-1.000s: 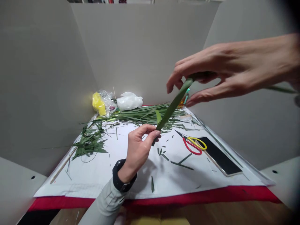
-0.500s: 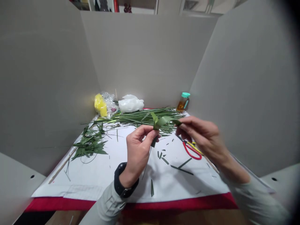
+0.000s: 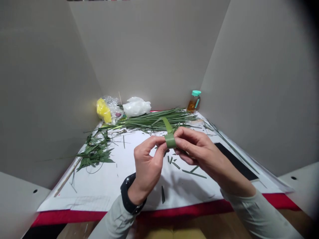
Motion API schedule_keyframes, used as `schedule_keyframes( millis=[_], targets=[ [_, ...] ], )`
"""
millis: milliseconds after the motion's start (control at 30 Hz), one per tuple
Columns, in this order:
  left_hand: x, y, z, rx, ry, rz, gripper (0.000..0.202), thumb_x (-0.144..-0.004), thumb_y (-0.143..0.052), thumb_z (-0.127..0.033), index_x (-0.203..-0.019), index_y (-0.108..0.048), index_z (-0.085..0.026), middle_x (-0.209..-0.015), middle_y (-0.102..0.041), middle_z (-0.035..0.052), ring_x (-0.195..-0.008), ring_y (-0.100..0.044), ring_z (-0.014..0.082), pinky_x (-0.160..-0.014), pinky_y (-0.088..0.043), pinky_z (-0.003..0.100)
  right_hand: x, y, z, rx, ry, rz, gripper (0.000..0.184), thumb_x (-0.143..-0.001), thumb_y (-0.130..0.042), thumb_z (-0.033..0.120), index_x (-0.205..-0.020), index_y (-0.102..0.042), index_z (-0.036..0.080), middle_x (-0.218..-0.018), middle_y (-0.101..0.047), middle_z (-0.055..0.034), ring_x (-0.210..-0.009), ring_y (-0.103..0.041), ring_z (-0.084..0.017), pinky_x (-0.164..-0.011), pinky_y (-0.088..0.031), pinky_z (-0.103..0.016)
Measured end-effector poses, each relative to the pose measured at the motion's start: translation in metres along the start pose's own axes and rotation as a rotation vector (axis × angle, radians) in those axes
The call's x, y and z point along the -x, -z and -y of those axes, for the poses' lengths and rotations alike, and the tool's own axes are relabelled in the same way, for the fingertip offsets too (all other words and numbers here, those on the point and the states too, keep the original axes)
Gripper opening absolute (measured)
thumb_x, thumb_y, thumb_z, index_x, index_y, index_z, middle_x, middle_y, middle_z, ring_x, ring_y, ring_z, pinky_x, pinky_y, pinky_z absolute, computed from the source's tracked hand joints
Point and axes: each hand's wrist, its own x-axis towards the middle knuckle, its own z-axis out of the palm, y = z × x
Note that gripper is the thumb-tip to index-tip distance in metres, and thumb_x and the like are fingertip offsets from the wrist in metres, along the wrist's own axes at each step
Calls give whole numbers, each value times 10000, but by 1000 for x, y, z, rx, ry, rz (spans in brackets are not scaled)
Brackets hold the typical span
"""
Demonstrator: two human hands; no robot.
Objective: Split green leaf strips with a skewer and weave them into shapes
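Note:
A green leaf strip [image 3: 170,138] is folded into a small band, with one end sticking up behind it. My left hand [image 3: 147,162] pinches the strip from the left with thumb and fingertips. My right hand [image 3: 196,149] pinches the same strip from the right, fingers pressed around the fold. Both hands hover over the white sheet [image 3: 99,186] in the middle of the work surface. A black watch sits on my left wrist.
A pile of long green leaves [image 3: 154,121] lies at the back, cut leaf scraps [image 3: 96,152] at the left. A yellow bag [image 3: 104,110], a white plastic bag [image 3: 136,107] and a small bottle [image 3: 194,101] stand at the back. A black phone [image 3: 236,159] lies right. Grey panels enclose the surface.
My right hand came down from high on the right to meet my left hand. The long leaf strip has been bent over into a small fold between both hands.

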Motion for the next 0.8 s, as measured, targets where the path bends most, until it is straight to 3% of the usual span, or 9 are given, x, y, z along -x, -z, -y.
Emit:
schedule_keyframes(
  millis=[167, 300, 400, 567, 700, 800],
  targets=[
    [6, 2, 3, -72, -31, 2, 176, -887, -654, -101, -747, -660, -208, -698, -660, -28, -689, -636, 125, -670, -495, 249, 1, -1, 5, 608, 276, -83, 290, -997, -530, 259, -716, -549, 193, -607, -494, 49, -544, -459, -86, -525, -361, -221],
    [8, 3, 5, -108, -38, -14, 158, -874, -647, -85, -781, -681, -208, -704, -673, -29, -660, -626, 122, -646, -486, 247, 3, -1, 2, 1140, 506, -128, 262, -997, -443, 187, -746, -516, 197, -690, -507, 11, -613, -444, -130, -567, -326, -277],
    [9, 2, 6, -103, -25, -34, 155, -852, -650, -68, -812, -713, -204, -723, -696, -23, -646, -628, 124, -632, -490, 245, 4, -3, -2, 1440, 666, -169, 205, -904, -428, 138, -751, -556, 187, -704, -501, -27, -644, -432, -176, -567, -293, -326],
    [10, 0, 7, -80, 7, -82, 139, -837, -668, -74, -846, -731, -198, -750, -719, -19, -662, -654, 128, -642, -512, 235, 3, -5, -6, 1529, 818, -194, 143, -799, -486, 161, -699, -584, 187, -665, -490, -44, -657, -410, -207, -583, -297, -352],
    [11, -1, 4, -85, 25, -118, 91, -874, -671, -118, -850, -721, -190, -749, -723, -26, -659, -656, 105, -635, -513, 201, 1, -4, -8, 1485, 867, -170, 237, -910, -512, 280, -739, -628, 162, -687, -537, -62, -682, -422, -214, -592, -297, -354],
    [12, -1, 2, -120, -24, -129, 111, -876, -666, -98, -862, -720, -195, -759, -721, -34, -680, -648, 90, -660, -509, 184, -2, -2, -10, 1407, 852, -162, 291, -969, -465, 233, -742, -628, 152, -676, -527, -53, -663, -406, -195, -590, -279, -349]
  ],
)
